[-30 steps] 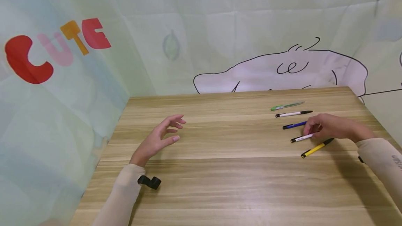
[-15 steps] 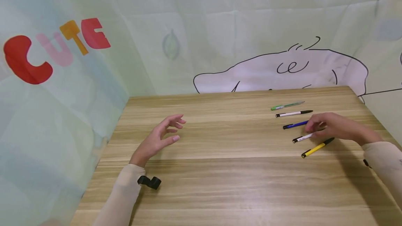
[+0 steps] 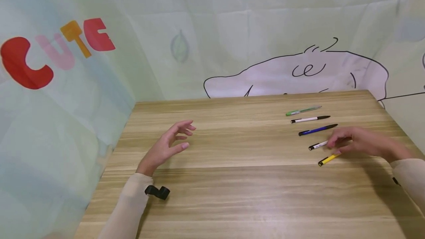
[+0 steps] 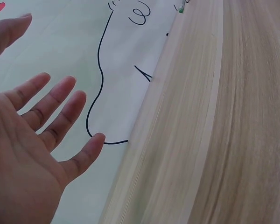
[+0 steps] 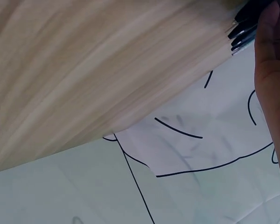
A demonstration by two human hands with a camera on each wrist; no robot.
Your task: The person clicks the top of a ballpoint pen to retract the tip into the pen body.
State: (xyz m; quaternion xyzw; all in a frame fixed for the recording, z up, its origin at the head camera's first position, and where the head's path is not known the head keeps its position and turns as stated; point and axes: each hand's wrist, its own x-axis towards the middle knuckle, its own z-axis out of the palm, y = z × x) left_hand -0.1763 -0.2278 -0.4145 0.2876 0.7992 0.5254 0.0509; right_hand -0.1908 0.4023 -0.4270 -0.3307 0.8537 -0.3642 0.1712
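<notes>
Pens lie in a slanting column on the right side of the wooden table [image 3: 232, 187]. My right hand [image 3: 365, 141] is low over the two nearest, a white pen [image 3: 317, 145] and a yellow pen [image 3: 328, 160], and hides their dark tips. Its fingers are bent, with a gap between thumb and index finger; the thumb tip is right at the yellow pen. Farther back are a blue pen [image 3: 317, 130], another white pen [image 3: 308, 119] and a green pen [image 3: 300, 111]. My left hand [image 3: 166, 145] hovers at the left, holding nothing, its fingers spread in the left wrist view.
A pale printed curtain [image 3: 232, 40] with a cartoon drawing hangs behind the table's back edge. Along the left side runs more curtain, bearing the colourful letters CUTE. Each sleeve has a black strap device, the left one [image 3: 157, 191] plainly seen.
My right hand first shifts the nearer white pen slightly to the right. It then slides off toward the yellow pen, uncovering the blue pen's tip. My left hand stays put.
</notes>
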